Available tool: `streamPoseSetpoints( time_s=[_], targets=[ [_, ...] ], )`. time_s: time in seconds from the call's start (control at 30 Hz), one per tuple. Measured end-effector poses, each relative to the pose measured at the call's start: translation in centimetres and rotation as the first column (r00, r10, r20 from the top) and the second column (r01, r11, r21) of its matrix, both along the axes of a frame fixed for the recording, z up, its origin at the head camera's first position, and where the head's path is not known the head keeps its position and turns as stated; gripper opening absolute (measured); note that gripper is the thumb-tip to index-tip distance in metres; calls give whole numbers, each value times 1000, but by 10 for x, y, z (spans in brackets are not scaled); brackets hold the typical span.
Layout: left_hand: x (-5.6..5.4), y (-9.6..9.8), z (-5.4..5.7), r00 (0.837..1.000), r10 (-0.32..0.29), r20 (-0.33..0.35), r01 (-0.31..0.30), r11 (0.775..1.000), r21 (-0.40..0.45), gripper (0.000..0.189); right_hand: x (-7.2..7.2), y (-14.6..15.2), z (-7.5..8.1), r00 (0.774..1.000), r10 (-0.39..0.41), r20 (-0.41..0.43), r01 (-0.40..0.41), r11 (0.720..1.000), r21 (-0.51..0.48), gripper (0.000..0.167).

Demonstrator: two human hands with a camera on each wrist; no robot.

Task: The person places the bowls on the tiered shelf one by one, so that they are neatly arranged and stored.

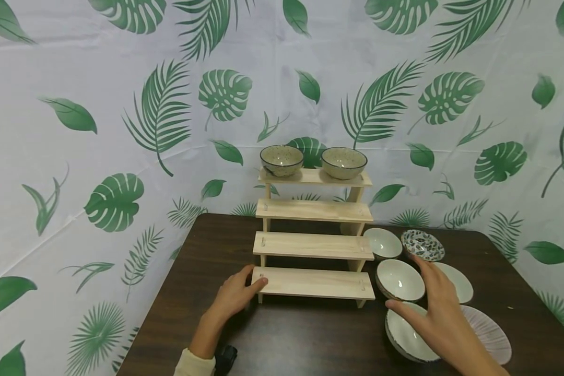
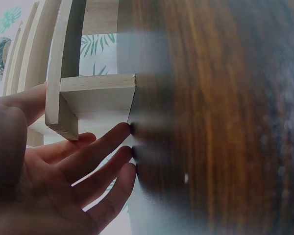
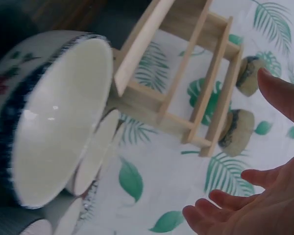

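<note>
A four-tier wooden step shelf point(image 1: 313, 245) stands on the dark table. My left hand point(image 1: 237, 293) holds the left end of its lowest board, thumb on top; in the left wrist view, that hand's point(image 2: 63, 166) other fingertips reach down by the tabletop. Over the bowls on the right, my right hand point(image 1: 439, 308) is spread with nothing in it, and the right wrist view shows its fingers point(image 3: 225, 210) apart. Beneath it are a large white bowl point(image 1: 401, 334) with a dark patterned outside and a smaller white bowl point(image 1: 397, 279). Two speckled bowls point(image 1: 282, 161) sit on the top tier.
Behind the near bowls are another white bowl point(image 1: 383, 244) and a floral-patterned bowl point(image 1: 423, 245). A pale plate point(image 1: 460, 284) and a pinkish ribbed plate point(image 1: 493, 334) lie at the right. A leaf-print cloth point(image 1: 310, 52) hangs behind the table point(image 1: 310, 339).
</note>
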State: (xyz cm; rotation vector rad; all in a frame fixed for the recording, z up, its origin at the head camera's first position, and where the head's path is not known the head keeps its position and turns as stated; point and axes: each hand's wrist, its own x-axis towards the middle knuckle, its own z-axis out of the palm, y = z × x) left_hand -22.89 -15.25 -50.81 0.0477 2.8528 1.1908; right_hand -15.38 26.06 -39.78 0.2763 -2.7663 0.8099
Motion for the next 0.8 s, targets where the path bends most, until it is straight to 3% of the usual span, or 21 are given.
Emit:
streamPoseSetpoints(
  time_s=[0.2,0.43,0.8],
  targets=[
    [0,0,0,1000,1,8,-1,1000,2,72,4,15,-15,989,-65,131,57,996,67,113],
    [0,0,2,1000,4,8,-4,1000,6,72,5,33,-31,990,-84,109,73,992,106,110],
    [0,0,1,1000,3,-1,-3,1000,-2,71,6,59,-42,981,-138,135,115,980,164,106]
  ],
)
